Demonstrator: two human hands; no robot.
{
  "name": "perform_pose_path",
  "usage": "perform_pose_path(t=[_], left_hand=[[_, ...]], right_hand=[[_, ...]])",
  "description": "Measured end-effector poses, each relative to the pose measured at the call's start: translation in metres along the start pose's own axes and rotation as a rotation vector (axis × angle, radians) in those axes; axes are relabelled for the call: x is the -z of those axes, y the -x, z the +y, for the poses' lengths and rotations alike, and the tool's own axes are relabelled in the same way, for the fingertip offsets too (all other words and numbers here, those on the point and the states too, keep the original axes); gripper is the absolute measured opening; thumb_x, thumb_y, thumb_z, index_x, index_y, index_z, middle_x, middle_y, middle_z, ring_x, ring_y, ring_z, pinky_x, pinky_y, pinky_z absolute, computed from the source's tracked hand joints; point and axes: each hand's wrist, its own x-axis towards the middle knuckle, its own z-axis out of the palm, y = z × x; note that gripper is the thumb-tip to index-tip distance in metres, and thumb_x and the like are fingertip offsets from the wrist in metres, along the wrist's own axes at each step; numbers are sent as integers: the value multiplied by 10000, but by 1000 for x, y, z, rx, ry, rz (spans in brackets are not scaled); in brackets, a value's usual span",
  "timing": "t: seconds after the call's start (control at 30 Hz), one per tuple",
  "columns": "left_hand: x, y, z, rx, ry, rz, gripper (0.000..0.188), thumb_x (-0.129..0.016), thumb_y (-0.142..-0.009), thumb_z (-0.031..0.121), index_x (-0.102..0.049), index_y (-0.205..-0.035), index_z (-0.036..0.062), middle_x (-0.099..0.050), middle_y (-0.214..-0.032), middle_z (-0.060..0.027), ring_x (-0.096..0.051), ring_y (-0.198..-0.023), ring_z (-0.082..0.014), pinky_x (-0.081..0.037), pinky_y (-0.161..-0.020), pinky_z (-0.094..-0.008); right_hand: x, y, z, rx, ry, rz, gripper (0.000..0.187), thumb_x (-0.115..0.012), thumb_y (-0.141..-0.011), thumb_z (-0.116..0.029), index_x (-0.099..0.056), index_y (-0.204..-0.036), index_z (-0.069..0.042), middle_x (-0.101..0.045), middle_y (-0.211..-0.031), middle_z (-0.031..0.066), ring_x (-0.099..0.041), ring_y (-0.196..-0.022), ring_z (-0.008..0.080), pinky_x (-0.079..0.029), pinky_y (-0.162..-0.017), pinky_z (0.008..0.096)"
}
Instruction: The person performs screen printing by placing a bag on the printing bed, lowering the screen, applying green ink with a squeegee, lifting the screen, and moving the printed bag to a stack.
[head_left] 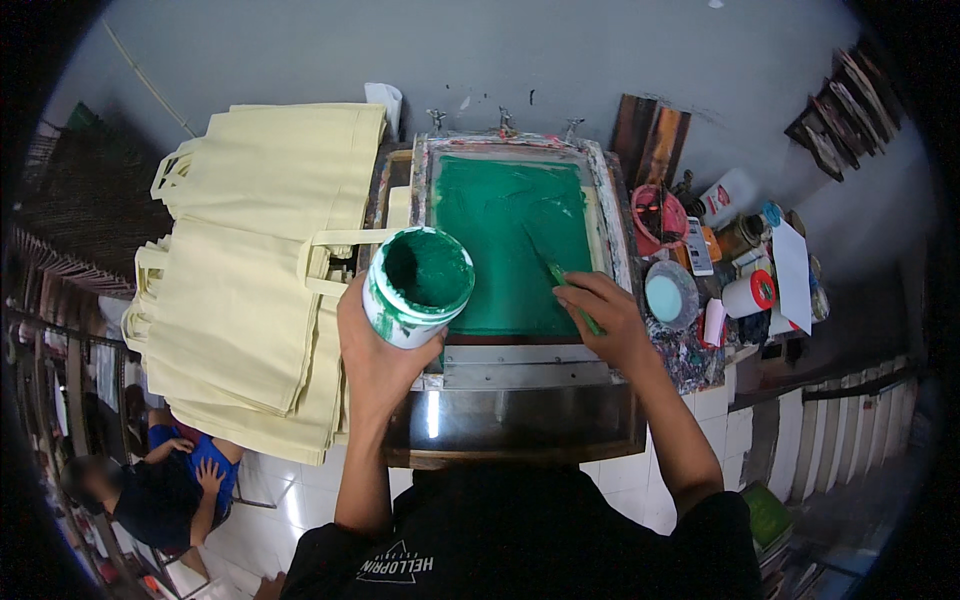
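Note:
My left hand (372, 362) is wrapped round a white plastic tub (392, 326), whose mouth is tilted toward the camera. Green ink smears its inner wall and rim. In my right hand (608, 318) is an ink-covered palette knife (546, 264), its thin blade pointing up and left over the screen. Below both hands lies a screen printing frame (618, 225) with ink-stained edges. Thick green ink (510, 240) spreads over most of its mesh. A metal bar (520, 368) runs along the frame's near side. The tub hangs over the frame's left edge.
Stacks of pale yellow tote bags (225, 310) lie at the left. On the right, a cluttered bench holds a pink bowl (658, 228), a phone (699, 246), a bowl of pale blue liquid (664, 298) and a red-lidded jar (742, 296). Another person (165, 500) sits at the lower left.

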Motion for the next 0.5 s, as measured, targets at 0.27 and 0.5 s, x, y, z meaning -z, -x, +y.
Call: perform_pose_path(t=[0.27, 0.5], left_hand=[[-39, -4, 9, -199, 20, -119, 879, -895, -585, 127, -492, -1349, -33, -578, -1248, -249, -551, -1161, -441, -435, -998, -493], [-81, 13, 51, -265, 91, -240, 927, -912, -571, 135, -475, -1370, -31, -582, -1241, -251, -545, -1197, -437, -438, -1041, -478]], right_hand=[[94, 21, -36, -281, -356, 268, 197, -735, -881, -32, -724, -1068, 27, -747, -968, 150, -734, -904, 245, -586, -799, 351], [163, -16, -75, -558, -608, 258, 304, -781, -868, -114, -668, -1102, 42, -721, -894, 138, -695, -725, 207, -579, -677, 324]])
